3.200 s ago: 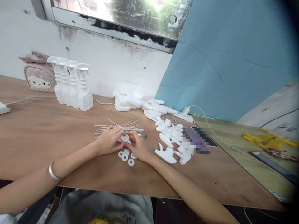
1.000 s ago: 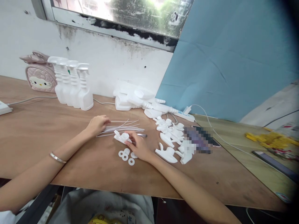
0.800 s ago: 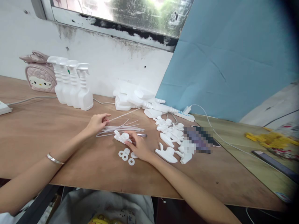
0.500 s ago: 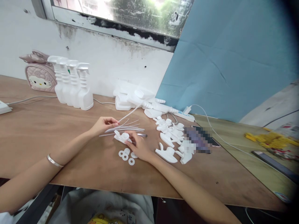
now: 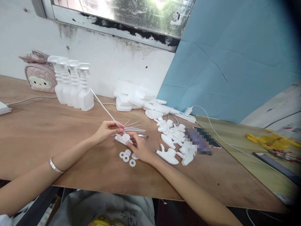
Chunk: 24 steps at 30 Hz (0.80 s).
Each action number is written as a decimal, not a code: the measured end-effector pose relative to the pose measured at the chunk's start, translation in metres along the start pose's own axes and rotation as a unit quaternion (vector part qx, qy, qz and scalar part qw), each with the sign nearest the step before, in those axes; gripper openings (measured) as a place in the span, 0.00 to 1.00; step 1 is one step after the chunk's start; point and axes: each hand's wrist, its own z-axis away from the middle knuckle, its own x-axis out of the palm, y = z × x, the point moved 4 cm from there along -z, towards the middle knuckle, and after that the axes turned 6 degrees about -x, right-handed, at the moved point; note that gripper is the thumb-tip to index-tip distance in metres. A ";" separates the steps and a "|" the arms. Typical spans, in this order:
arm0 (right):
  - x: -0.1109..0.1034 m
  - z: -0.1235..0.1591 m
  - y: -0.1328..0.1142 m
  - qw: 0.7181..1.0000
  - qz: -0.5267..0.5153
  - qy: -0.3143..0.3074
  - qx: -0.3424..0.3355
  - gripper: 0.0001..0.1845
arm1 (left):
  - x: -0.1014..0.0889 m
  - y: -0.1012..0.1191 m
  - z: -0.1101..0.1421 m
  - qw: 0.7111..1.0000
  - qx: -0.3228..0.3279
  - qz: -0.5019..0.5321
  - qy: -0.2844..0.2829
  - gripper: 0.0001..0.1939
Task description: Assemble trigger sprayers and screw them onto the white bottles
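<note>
My left hand (image 5: 112,128) pinches a thin white dip tube (image 5: 103,106) near its lower end. The tube slants up and to the left, and its lower tip is at or just above the round collar of a white spray trigger head (image 5: 121,138). That head lies on its side in my right hand (image 5: 138,145), whose fingers close on its right end. Behind both hands lie several loose tubes (image 5: 136,129) and a pen-like metallic item (image 5: 143,136). Several flat white ring washers (image 5: 132,163) are in front of the spray head, one partly behind my right fingers.
More white trigger heads (image 5: 168,156) lie to the right, next to dark phones partly blurred out. White bottles with sprayers (image 5: 86,97) stand at the back left by a pink bag (image 5: 41,80). Other white bottles (image 5: 131,99) lie against the wall near a power strip (image 5: 187,116).
My left hand has moved slightly right and down to the spray head's collar. The tube has swung from leaning right to leaning left. My right hand and the spray head have stayed put.
</note>
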 end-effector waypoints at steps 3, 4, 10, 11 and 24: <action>0.000 0.000 -0.001 1.000 0.001 -0.004 -0.004 0.16 | 0.001 0.002 0.000 1.000 0.019 -0.015 -0.014 0.15; 0.000 0.000 -0.001 1.000 0.001 -0.004 -0.005 0.16 | 0.002 0.002 0.000 0.999 0.025 -0.017 -0.021 0.15; -0.001 0.000 -0.001 1.000 -0.006 -0.001 -0.002 0.16 | 0.005 0.004 0.001 0.997 0.047 -0.044 -0.035 0.16; -0.001 0.000 -0.001 1.000 -0.008 -0.001 -0.004 0.16 | 0.006 0.005 0.001 0.997 0.051 -0.048 -0.034 0.16; 0.000 0.000 -0.001 1.000 0.008 -0.004 0.001 0.16 | 0.008 0.006 0.005 0.981 0.116 -0.151 -0.023 0.14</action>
